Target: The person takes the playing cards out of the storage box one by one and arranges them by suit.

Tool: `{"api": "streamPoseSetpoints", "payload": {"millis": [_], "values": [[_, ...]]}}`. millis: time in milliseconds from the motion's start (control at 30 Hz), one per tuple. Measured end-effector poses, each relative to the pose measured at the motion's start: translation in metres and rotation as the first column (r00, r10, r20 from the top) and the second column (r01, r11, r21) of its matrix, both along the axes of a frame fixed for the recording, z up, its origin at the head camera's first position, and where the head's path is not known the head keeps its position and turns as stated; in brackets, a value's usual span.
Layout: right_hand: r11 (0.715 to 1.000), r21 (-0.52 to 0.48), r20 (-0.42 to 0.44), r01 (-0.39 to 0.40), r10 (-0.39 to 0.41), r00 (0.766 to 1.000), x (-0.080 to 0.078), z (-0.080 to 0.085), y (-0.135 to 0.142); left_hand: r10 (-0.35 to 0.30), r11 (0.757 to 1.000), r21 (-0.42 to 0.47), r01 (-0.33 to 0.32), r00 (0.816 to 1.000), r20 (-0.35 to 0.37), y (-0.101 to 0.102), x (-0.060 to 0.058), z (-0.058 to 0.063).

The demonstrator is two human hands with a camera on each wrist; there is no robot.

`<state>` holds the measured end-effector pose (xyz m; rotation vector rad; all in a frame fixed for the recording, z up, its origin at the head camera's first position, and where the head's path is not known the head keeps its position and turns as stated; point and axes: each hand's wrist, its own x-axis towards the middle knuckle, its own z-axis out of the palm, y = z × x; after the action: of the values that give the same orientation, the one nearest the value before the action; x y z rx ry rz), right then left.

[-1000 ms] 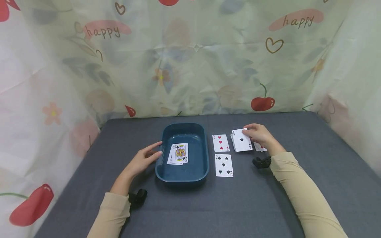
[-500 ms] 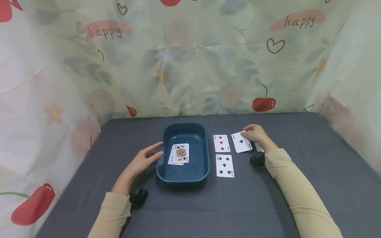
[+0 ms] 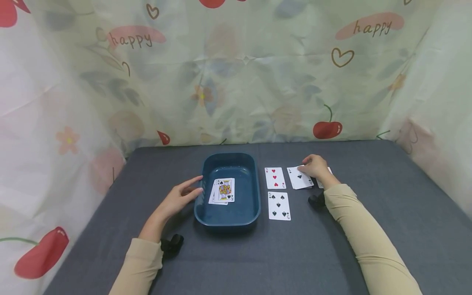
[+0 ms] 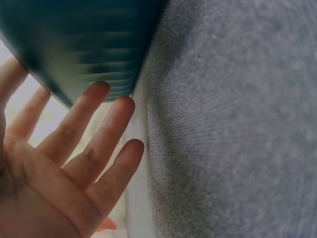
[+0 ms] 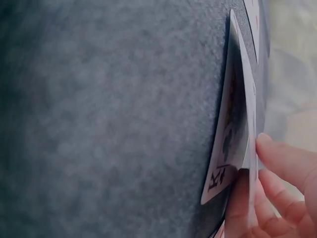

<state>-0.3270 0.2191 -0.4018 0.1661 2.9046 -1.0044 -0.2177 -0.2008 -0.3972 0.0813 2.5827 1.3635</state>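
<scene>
Left hand (image 3: pixel 178 199) straight-fingered at the tray (image 3: pixel 245 205), right hand (image 3: pixel 317 166) pinching an ace (image 3: pixel 299 178) near the table's far edge (image 3: pixel 173 153); a level grip should spare the king (image 5: pixel 225 139) beneath.

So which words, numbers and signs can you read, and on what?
"happy" (twice): pale patterned fabric curtain
"K": white king card in the blue rectangular tray
"A": white club card in the right hand
"K": lower white card beneath that (right wrist view)
"5": white spade card
Corner number too small: white three hearts card
Mostly covered, unreadable: white cards under the king; rightmost white card
</scene>
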Motion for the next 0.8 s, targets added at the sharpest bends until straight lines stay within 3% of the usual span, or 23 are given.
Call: {"api": "streamPoseSetpoints", "payload": {"millis": [200,367,633,800], "values": [[0.996,0.085,-0.01,0.005,-0.005,1.0,0.001,0.002,-0.004,0.003,1.0,0.005,-0.003,1.0,-0.011,0.002,0.001,0.0],[0.996,0.089,-0.003,0.022,-0.022,1.0,0.002,0.004,-0.005,0.0,1.0,0.009,0.0,1.0,-0.021,0.002,0.001,0.0],[0.996,-0.06,0.007,-0.07,0.07,0.998,0.003,0.017,-0.016,0.011,1.0,0.005,-0.011,1.0,-0.014,0.003,0.001,0.0],[0.959,-0.21,0.005,-0.192,0.197,0.98,0.006,0.032,-0.038,0.006,1.0,0.003,-0.006,1.0,-0.018,0.003,0.001,0.0]]}}
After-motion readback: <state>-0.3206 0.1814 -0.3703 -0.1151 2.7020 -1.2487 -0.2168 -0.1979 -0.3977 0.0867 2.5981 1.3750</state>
